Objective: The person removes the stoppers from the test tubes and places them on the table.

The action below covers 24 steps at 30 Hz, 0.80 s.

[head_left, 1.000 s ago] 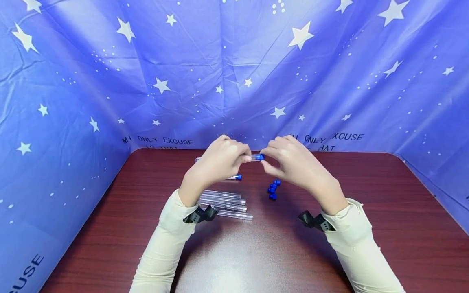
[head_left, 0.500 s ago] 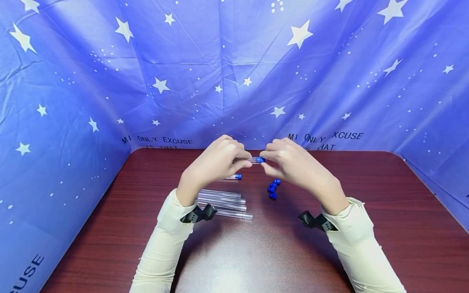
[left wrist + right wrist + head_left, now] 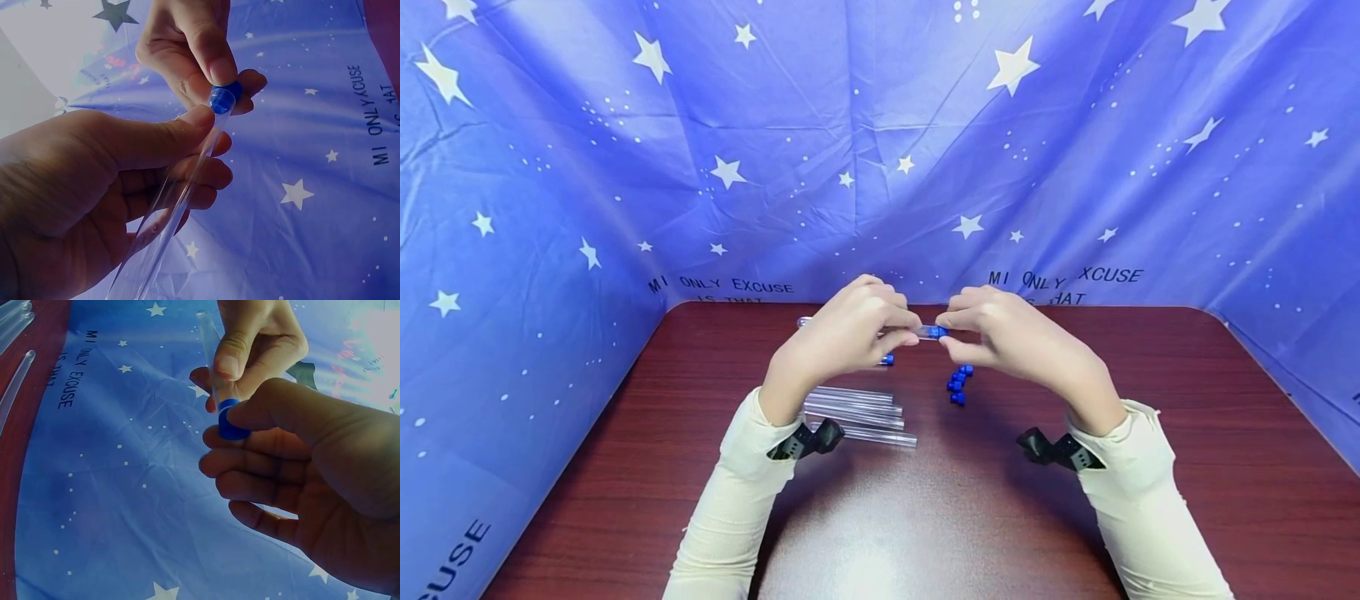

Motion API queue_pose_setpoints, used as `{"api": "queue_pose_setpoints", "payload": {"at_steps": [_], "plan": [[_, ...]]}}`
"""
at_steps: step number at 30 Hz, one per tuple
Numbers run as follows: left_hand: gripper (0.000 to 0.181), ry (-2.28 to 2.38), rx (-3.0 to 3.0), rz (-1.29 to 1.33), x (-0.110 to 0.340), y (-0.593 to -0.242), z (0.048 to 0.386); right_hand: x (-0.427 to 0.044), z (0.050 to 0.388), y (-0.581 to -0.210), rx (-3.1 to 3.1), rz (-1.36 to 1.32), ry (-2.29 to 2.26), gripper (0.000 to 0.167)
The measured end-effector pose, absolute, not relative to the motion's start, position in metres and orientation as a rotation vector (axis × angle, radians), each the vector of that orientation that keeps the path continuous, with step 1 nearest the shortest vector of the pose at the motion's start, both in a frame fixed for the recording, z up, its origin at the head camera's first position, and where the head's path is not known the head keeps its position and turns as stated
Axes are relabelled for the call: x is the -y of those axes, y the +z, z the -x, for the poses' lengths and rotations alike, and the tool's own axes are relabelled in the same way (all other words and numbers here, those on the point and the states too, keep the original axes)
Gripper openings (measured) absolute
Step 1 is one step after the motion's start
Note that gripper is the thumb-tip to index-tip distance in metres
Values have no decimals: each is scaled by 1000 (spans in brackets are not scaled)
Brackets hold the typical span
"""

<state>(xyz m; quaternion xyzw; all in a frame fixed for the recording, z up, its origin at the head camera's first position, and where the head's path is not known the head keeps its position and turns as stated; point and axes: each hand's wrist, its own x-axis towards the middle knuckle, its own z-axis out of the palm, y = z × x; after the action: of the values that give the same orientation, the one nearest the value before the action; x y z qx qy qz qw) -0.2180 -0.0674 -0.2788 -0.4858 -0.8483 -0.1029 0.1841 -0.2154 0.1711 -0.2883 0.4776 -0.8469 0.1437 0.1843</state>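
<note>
- The held tube [image 3: 178,194] passes lengthwise through the left hand [image 3: 853,329], whose grip is clamped on it just short of its mouth
- At the held tube's mouth sits a blue cap [image 3: 232,429], pinched by the grip of the right hand [image 3: 1011,333]
- On the near side of the held tube, loose caps [image 3: 956,385] and clear tubes [image 3: 853,408] lie on the surface [image 3: 880,517]
- The left hand hides much of the held tube in the head view; the left wrist view cuts off its uncapped end
</note>
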Motion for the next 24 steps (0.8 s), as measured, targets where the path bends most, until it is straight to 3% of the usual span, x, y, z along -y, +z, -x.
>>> {"api": "queue_pose_setpoints", "payload": {"at_steps": [14,24], "plan": [[8,-281,2351,1398,63,-281,217,-181,222,-284,2576,-1428,630,12],[8,-195,2357,1305,60,-284,219,-183,231,-288,2848,-1347,839,13]]}}
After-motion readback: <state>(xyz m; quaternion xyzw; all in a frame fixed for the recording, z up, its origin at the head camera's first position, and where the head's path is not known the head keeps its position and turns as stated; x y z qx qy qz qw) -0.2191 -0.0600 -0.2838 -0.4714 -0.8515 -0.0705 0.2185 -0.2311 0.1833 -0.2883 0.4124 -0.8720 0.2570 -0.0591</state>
